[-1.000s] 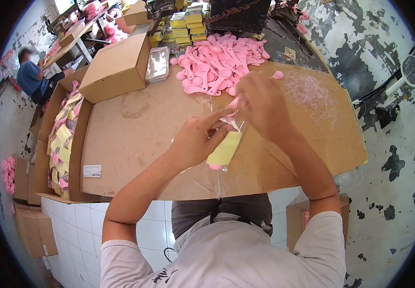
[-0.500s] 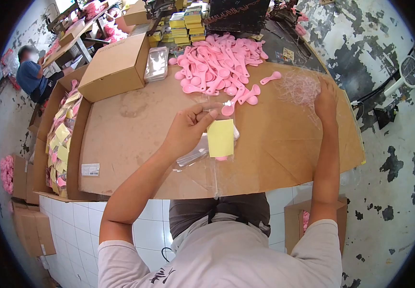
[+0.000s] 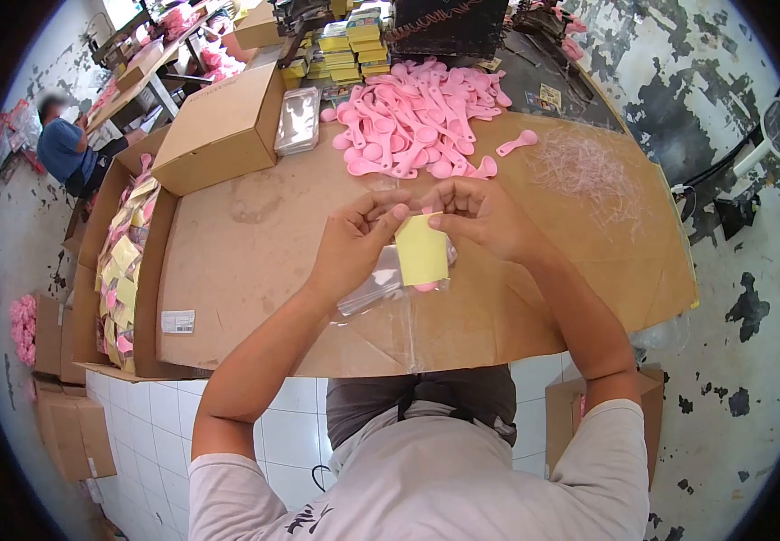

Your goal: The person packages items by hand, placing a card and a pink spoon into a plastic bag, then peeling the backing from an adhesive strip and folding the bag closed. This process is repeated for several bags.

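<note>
Between my two hands hangs a small clear bag holding a yellow card (image 3: 422,252), and a bit of pink shows below the card. My left hand (image 3: 358,239) pinches the bag's top edge from the left. Fingers of my right hand (image 3: 478,216) close on the same top edge from the right, touching the card's upper corner. Under the bag, on the cardboard, lie flat clear bags (image 3: 374,287). Just beyond my hands is a heap of pink scoops (image 3: 417,122), with one loose pink scoop (image 3: 518,142) to its right.
Thin clear strips (image 3: 588,176) lie tangled at the right. A closed carton (image 3: 218,131) and a pack of clear bags (image 3: 298,122) stand back left. An open box (image 3: 151,298) at the left holds filled packets. Yellow card stacks (image 3: 354,45) are behind. Another person (image 3: 63,149) sits far left.
My right hand has come from the strips at the right to the top of the bag. A scoop by the bag's top no longer shows. My left hand stays nearly in place.
</note>
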`<state>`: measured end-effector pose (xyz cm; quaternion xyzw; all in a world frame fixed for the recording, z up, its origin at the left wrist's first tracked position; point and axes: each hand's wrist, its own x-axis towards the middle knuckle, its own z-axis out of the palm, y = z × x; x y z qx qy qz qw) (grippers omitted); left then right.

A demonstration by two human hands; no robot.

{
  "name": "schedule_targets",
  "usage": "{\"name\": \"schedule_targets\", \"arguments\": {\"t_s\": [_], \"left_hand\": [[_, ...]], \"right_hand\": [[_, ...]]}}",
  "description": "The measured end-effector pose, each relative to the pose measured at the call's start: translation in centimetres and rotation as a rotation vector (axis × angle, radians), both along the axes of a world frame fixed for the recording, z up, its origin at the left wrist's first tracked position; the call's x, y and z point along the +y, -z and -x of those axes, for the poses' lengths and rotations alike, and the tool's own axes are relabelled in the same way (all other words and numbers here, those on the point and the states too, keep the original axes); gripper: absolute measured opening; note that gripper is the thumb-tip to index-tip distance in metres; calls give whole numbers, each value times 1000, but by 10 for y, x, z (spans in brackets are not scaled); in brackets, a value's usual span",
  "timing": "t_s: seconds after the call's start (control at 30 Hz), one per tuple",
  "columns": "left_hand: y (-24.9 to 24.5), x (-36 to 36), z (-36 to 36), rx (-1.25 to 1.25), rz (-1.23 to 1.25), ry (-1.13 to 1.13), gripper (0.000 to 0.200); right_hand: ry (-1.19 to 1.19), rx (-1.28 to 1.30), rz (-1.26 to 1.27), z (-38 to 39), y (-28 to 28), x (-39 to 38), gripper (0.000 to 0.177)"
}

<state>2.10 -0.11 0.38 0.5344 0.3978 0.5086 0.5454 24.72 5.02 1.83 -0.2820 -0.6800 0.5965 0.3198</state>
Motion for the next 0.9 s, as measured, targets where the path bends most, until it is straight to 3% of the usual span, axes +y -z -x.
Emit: {"name": "schedule_targets", "arguments": {"t_s": [0.3, 0.6, 0.7, 0.8, 0.9], "left_hand": [[7, 2, 0, 0, 23, 14, 25], [16, 7, 5, 45, -89, 64, 22], [16, 6, 5, -7, -109, 90, 25], [11, 6, 8, -181, 22, 107, 27], [15, 7, 6, -69, 37, 71, 29]], "right_hand": [[116, 50, -49, -11, 16, 5, 18], [79, 82, -61, -23, 18, 6, 14], [41, 107, -150, -28, 23, 10, 14], [-10, 48, -310, -33, 20, 15, 14], [30, -14, -114, -31, 12, 8, 12]]}}
